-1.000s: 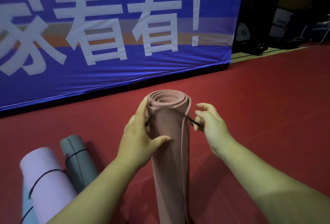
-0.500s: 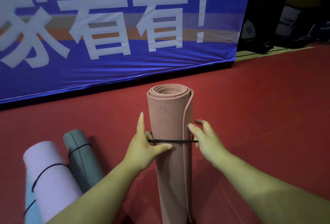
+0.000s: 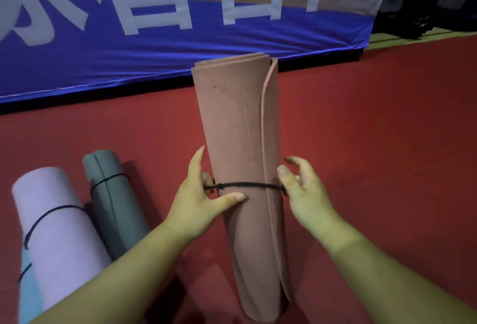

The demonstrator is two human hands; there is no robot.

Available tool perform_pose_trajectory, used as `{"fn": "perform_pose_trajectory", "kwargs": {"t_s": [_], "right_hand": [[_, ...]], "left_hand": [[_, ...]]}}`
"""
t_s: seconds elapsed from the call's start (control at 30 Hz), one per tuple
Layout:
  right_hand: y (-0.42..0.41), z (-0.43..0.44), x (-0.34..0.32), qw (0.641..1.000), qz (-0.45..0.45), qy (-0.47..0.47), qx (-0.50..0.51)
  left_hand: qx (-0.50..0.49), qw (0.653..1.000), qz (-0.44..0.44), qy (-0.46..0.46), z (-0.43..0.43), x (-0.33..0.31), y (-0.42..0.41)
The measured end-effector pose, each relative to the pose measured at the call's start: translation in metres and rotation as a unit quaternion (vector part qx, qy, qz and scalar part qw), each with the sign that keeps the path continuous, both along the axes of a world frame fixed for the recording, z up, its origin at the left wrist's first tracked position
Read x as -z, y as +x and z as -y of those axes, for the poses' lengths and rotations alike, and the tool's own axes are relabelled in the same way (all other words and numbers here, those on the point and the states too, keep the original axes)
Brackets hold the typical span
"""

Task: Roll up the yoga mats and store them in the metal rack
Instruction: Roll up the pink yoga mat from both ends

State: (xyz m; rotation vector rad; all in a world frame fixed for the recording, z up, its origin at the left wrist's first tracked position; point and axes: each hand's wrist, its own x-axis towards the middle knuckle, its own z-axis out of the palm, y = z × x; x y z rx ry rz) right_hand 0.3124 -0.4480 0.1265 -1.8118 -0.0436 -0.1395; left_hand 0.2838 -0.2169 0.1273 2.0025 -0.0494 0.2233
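- Red floor (image 3: 374,142) fills the middle and right of the frame.
- Pink rolled mat (image 3: 240,122) stands upright at centre, with a black cord (image 3: 245,184) around it.
- Lilac rolled mat (image 3: 59,233) and grey rolled mat (image 3: 113,207) lie side by side at lower left, each bound with a cord.
- Light blue mat (image 3: 29,298) shows at the lower-left edge.
- Blue banner (image 3: 180,47) meets the floor across the upper frame.

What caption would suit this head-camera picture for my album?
A person's left hand and right hand hold a black band around an upright pink yoga mat.
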Motion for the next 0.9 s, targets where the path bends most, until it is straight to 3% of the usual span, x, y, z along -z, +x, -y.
{"fn": "perform_pose_trajectory", "kwargs": {"t_s": [0.33, 0.7, 0.9], "right_hand": [[0.007, -0.006, 0.027, 0.999, 0.014, -0.03, -0.027], [-0.007, 0.0, 0.018, 0.995, 0.066, -0.037, -0.059], [-0.008, -0.004, -0.009, 0.988, 0.036, 0.108, -0.108]], "left_hand": [[0.012, 0.996, -0.016, -0.092, -0.001, 0.028, 0.001], [0.006, 0.999, 0.0, -0.042, -0.002, 0.024, -0.016], [0.008, 0.999, 0.044, 0.009, 0.005, 0.003, -0.02]]}}
